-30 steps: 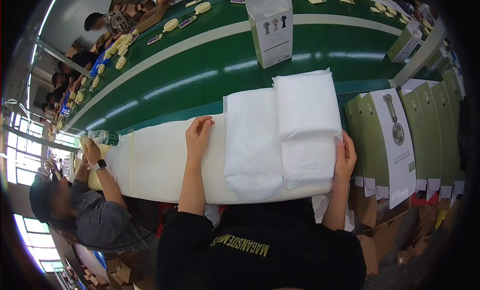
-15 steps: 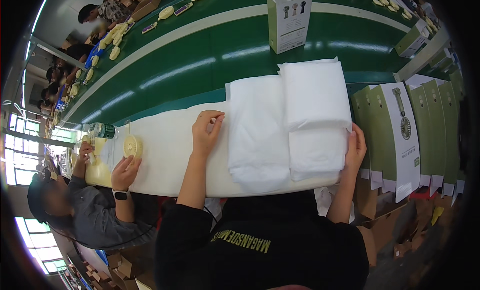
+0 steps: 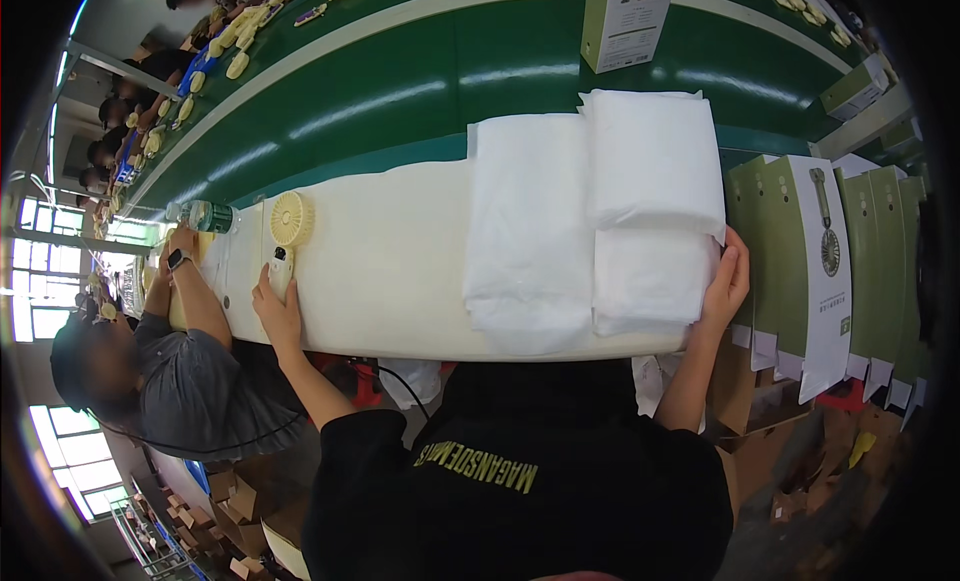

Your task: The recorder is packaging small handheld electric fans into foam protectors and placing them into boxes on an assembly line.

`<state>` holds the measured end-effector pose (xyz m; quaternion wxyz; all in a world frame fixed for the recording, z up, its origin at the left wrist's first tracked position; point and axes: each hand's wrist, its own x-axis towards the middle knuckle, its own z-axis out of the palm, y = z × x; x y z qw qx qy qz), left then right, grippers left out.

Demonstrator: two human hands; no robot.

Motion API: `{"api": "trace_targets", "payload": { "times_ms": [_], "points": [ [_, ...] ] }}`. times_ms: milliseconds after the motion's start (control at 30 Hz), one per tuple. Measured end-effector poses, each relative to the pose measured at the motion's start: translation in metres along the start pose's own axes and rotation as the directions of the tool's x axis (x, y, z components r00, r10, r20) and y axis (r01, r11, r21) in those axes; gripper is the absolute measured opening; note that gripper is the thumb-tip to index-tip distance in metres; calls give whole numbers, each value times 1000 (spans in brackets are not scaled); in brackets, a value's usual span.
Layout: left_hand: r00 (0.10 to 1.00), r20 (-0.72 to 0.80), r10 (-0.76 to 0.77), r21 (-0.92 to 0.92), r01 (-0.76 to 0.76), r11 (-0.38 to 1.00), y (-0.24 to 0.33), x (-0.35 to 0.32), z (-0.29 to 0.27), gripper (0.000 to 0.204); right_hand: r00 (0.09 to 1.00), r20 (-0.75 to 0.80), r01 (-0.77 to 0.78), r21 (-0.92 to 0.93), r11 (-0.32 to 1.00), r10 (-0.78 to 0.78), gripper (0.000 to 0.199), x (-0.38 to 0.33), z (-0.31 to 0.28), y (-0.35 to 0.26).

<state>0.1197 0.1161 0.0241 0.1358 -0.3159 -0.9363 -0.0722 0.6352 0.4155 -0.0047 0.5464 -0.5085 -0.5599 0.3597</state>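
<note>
A cream handheld fan (image 3: pixel 292 221) with a round grille lies on the white tabletop at the left, its handle toward me. My left hand (image 3: pixel 277 306) is closed round the lower part of that handle. At the right, soft white packing sheets (image 3: pixel 655 161) lie in two stacks side by side, the right one with a folded layer on top. My right hand (image 3: pixel 727 286) is at the right edge of this stack, its curled fingers at the corner of the folded layer; part of the grip is hidden.
Green-and-white cartons (image 3: pixel 780 251) stand in a row at my right. Another carton (image 3: pixel 628 26) stands on the green conveyor (image 3: pixel 400 121) beyond the table. A co-worker (image 3: pixel 190 391) sits at the left, near a plastic bottle (image 3: pixel 208 217). More fan parts lie along the conveyor.
My left hand has moved left from beside the white stacks and taken hold of the fan's handle. The co-worker's hand has left the fan. My right hand stays at the stack's edge.
</note>
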Motion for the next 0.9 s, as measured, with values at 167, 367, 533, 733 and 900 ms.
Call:
{"api": "trace_targets", "payload": {
  "times_ms": [167,367,533,733,900],
  "points": [
    [983,172,-59,-734,168,658,53,-2,3,48,909,-112,374,-205,905,-401,33,-32,10,-38],
    [829,136,543,-989,145,27,241,-122,-38,43,862,251,382,254,889,-441,57,-98,70,-99],
    [444,7,896,-843,-480,244,264,-105,-52,21,922,373,-319,577,752,105,69,-99,48,-88],
    [399,44,916,-664,-673,326,269,-99,-43,13,721,677,-660,605,445,149,76,-99,19,-65],
    [611,362,704,-914,84,397,268,-95,-57,3,428,902,-867,393,306,53,98,-128,11,-57]
  ]
}}
